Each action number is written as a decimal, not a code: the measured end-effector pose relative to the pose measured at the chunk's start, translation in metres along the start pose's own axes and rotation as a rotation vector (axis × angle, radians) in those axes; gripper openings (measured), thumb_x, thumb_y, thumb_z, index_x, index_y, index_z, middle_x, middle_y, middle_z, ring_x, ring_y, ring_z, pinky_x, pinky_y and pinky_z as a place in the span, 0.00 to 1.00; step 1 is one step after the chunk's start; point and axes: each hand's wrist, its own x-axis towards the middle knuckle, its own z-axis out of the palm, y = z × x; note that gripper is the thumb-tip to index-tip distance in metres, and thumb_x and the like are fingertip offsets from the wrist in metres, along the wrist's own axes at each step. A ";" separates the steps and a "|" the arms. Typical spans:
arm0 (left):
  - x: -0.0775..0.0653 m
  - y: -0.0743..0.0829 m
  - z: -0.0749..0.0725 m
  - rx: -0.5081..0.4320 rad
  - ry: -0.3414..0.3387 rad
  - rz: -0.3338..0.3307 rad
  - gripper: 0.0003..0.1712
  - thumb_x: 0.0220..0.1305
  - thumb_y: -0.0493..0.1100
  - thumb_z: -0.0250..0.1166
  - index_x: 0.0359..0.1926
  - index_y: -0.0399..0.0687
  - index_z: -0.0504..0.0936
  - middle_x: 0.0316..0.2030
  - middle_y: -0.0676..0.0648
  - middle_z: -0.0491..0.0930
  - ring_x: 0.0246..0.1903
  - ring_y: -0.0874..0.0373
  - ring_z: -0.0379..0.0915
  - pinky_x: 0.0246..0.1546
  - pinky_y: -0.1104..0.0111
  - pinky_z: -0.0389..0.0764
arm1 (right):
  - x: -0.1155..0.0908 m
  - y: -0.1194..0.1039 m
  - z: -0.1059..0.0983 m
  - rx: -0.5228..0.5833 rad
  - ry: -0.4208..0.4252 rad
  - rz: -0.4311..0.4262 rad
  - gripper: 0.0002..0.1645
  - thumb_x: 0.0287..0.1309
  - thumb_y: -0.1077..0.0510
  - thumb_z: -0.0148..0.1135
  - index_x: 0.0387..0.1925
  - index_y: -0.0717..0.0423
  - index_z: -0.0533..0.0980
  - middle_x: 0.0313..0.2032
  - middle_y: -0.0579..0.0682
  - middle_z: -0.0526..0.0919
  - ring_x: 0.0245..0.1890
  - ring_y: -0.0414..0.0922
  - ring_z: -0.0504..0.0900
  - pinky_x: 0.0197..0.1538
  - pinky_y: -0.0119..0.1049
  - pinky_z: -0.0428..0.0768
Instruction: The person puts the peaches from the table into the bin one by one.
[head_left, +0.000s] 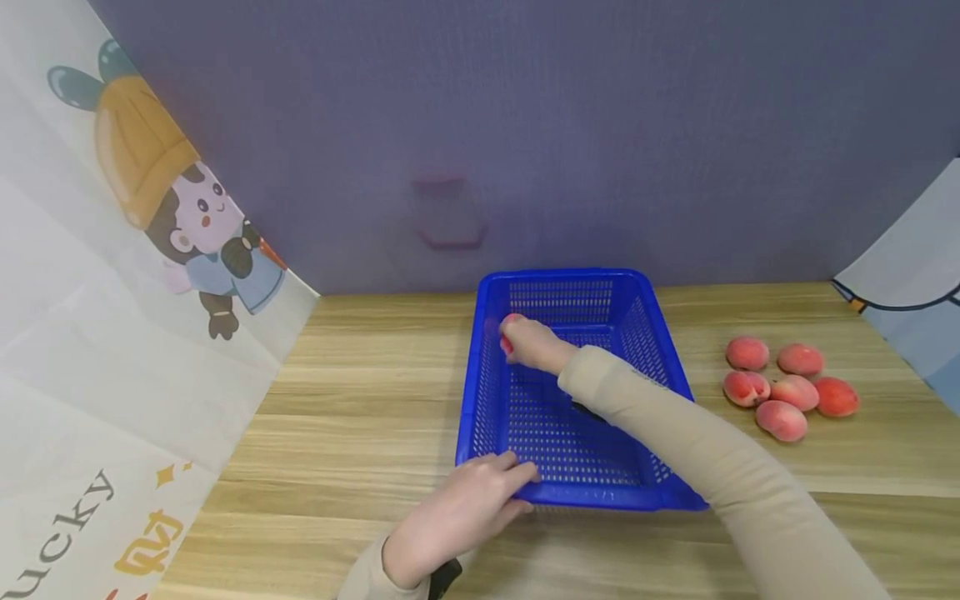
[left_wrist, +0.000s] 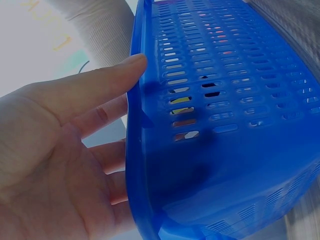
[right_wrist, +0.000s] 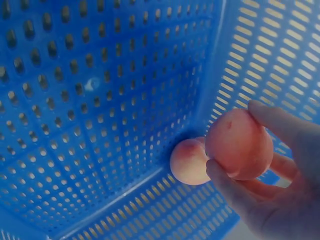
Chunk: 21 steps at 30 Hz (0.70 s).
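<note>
A blue plastic basket (head_left: 592,497) with slotted walls stands on the wooden table. My left hand (head_left: 471,504) grips its rim at the near left corner, thumb on one side and fingers on the other; the left wrist view shows this hand (left_wrist: 65,150) close up. My right hand (head_left: 538,346) reaches inside, near the left wall, and holds a reddish peach (right_wrist: 239,144) between thumb and fingers. Behind that one, a paler peach (right_wrist: 190,162) lies in a corner of the basket, with a sliver of pink beside it, partly hidden.
To the right of the basket, several peaches (head_left: 793,390) lie grouped on the table (head_left: 360,400). A grey-purple partition (head_left: 675,150) rises behind the basket. At the left stands a white panel (head_left: 90,350) with a printed cartoon figure.
</note>
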 end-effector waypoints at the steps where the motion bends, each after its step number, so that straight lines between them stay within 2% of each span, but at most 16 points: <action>1: 0.000 0.000 0.000 0.002 -0.001 -0.001 0.12 0.51 0.47 0.64 0.37 0.51 0.76 0.28 0.55 0.74 0.27 0.64 0.72 0.31 0.74 0.71 | 0.000 0.000 0.001 0.004 -0.005 0.006 0.05 0.39 0.66 0.61 0.23 0.59 0.73 0.23 0.47 0.70 0.23 0.44 0.70 0.31 0.37 0.70; 14: 0.000 0.001 -0.001 0.009 -0.017 -0.005 0.11 0.51 0.47 0.64 0.37 0.52 0.76 0.29 0.55 0.74 0.27 0.64 0.72 0.30 0.74 0.71 | 0.003 0.003 0.014 0.060 -0.026 0.055 0.07 0.42 0.63 0.64 0.27 0.59 0.74 0.20 0.45 0.71 0.23 0.42 0.70 0.36 0.38 0.71; 21: 0.000 0.000 0.000 0.010 -0.010 -0.001 0.12 0.51 0.47 0.64 0.37 0.52 0.76 0.29 0.55 0.74 0.27 0.64 0.72 0.30 0.74 0.71 | 0.004 0.005 0.021 0.052 0.015 0.037 0.12 0.41 0.62 0.66 0.30 0.62 0.75 0.22 0.47 0.72 0.25 0.44 0.71 0.36 0.39 0.72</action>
